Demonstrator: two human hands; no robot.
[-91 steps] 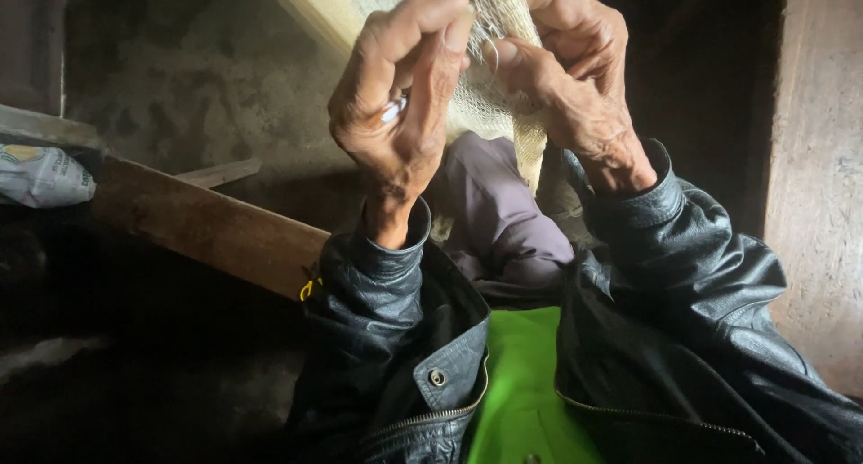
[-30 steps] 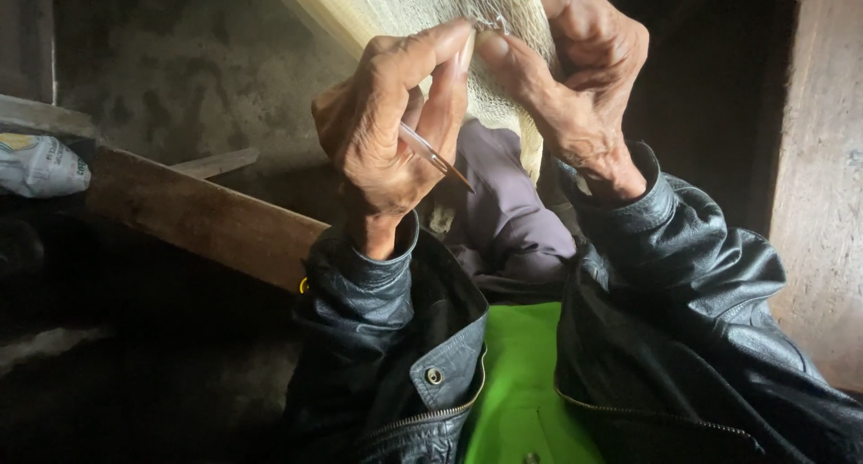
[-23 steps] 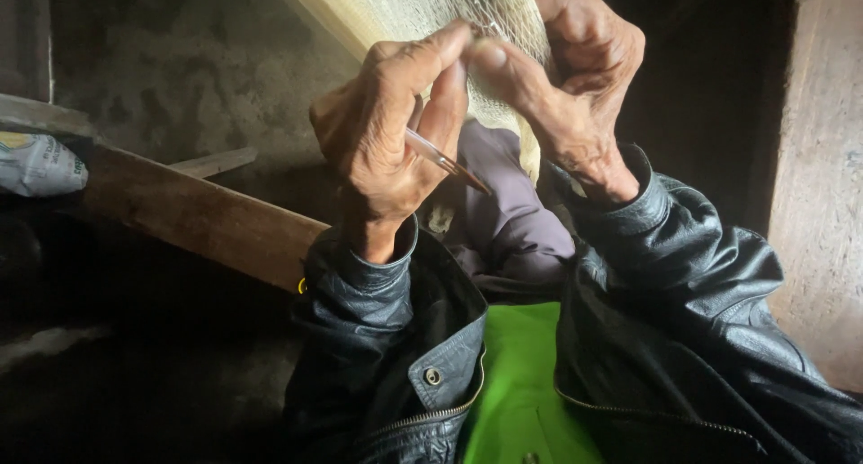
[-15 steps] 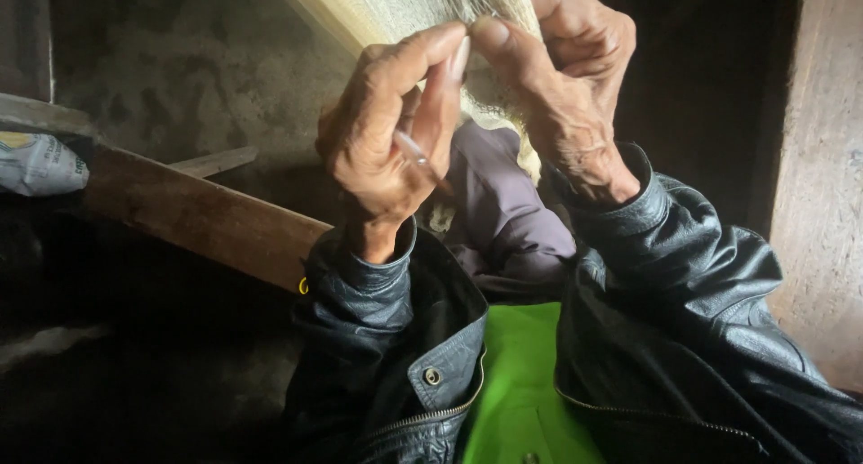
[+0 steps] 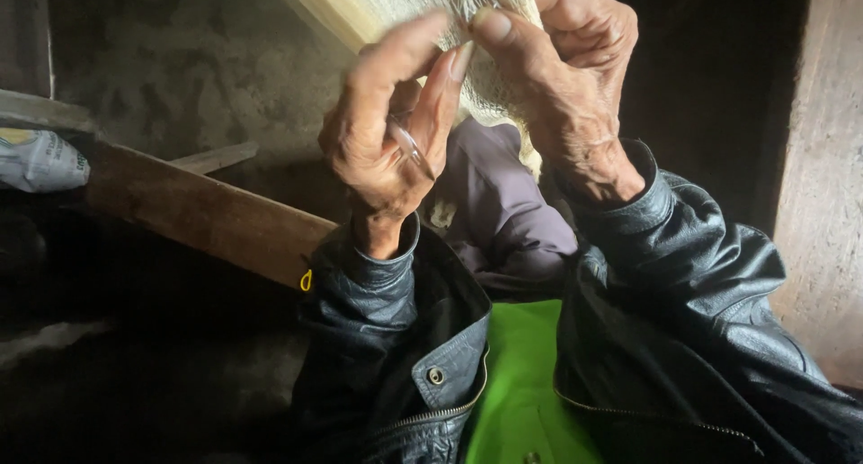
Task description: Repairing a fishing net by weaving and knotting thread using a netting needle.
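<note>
Pale woven netting (image 5: 490, 86) pinched by left hand (image 5: 382, 145), right hand (image 5: 566, 86)

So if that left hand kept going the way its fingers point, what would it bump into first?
Most likely the pale woven mesh: the left hand points up toward it, fingertips apparently already at its threads, beside the right hand. Depth is hard to judge.

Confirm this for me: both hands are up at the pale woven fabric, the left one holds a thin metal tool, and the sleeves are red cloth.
One thing is off: the sleeves are black leather, not red cloth, as the head view shows. The rest holds: the left hand and right hand are up at the pale woven fabric, and the left holds a thin metal tool.
</note>
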